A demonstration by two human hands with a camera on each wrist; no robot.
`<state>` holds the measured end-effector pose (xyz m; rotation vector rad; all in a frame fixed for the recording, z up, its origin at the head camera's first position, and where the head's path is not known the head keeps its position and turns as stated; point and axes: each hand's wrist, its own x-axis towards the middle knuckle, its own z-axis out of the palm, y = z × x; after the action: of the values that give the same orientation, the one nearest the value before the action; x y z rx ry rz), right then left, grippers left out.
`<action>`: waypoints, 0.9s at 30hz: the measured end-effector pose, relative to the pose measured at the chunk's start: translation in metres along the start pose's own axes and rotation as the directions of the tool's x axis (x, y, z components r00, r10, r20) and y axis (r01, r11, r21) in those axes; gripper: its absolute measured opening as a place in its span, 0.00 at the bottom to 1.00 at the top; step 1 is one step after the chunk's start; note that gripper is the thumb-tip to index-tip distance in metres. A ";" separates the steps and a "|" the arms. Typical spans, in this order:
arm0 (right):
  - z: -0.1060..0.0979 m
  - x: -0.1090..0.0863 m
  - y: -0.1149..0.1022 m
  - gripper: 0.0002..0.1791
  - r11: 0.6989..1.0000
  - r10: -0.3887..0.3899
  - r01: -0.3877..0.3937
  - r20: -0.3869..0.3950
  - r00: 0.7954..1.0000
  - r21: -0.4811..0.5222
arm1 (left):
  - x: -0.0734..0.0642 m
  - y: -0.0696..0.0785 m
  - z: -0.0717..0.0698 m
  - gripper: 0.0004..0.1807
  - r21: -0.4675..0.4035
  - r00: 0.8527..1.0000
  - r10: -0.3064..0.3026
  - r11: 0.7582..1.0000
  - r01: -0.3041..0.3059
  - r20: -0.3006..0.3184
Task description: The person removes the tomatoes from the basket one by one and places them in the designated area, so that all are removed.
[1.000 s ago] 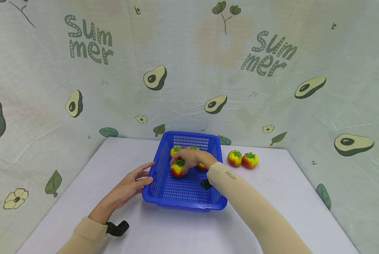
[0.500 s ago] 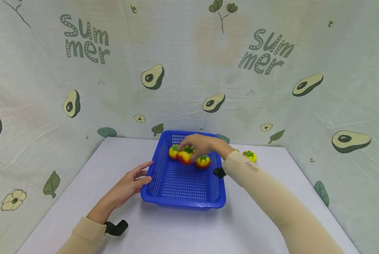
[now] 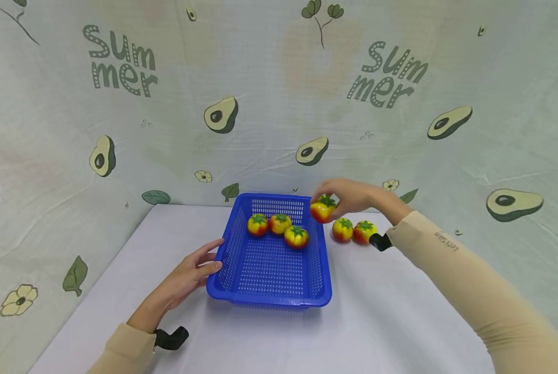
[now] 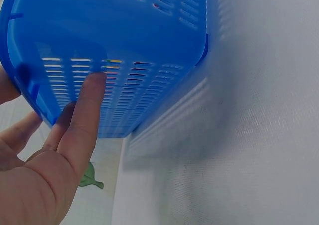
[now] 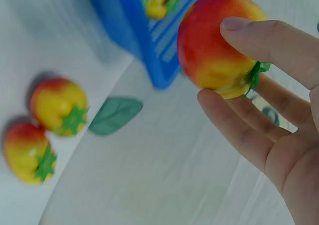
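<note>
So one red-and-yellow fruit (image 3: 322,209) has been lifted right out of its spot in the blue basket (image 3: 269,301) by the right hand (image 3: 349,196). A second ago it was half covered by the hand, low in there; half a second ago it was held over the back part. Now it's been carried to the far right rim, near the two fruits (image 3: 342,229) on the table (image 3: 391,322). The three fruits (image 3: 296,237) left inside have been fully uncovered, and the table pair is blocked way less than half a second ago.
</note>
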<state>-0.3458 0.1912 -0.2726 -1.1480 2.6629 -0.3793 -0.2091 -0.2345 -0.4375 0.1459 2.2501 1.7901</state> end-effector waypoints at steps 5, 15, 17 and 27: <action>-0.005 -0.032 0.028 0.27 0.996 0.090 -0.091 -0.045 0.995 -0.011 | -0.001 0.001 0.001 0.41 0.006 1.000 0.003 1.000 -0.003 -0.001; 0.004 -0.077 0.081 0.27 0.973 0.230 -0.231 -0.091 0.969 -0.006 | 0.000 -0.001 0.002 0.41 0.005 1.000 0.000 1.000 0.000 -0.002; 0.007 -0.083 0.092 0.27 0.971 0.238 -0.241 -0.095 0.966 -0.012 | 0.000 -0.002 0.003 0.41 0.011 1.000 -0.004 1.000 0.004 -0.003; 0.021 -0.107 0.139 0.28 0.939 0.344 -0.343 -0.087 0.935 0.026 | -0.001 -0.001 0.002 0.41 0.019 1.000 -0.003 1.000 0.003 -0.015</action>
<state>-0.3624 0.3586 -0.3269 -0.6526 2.8620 -0.3877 -0.2078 -0.2332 -0.4388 0.1327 2.2768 1.7751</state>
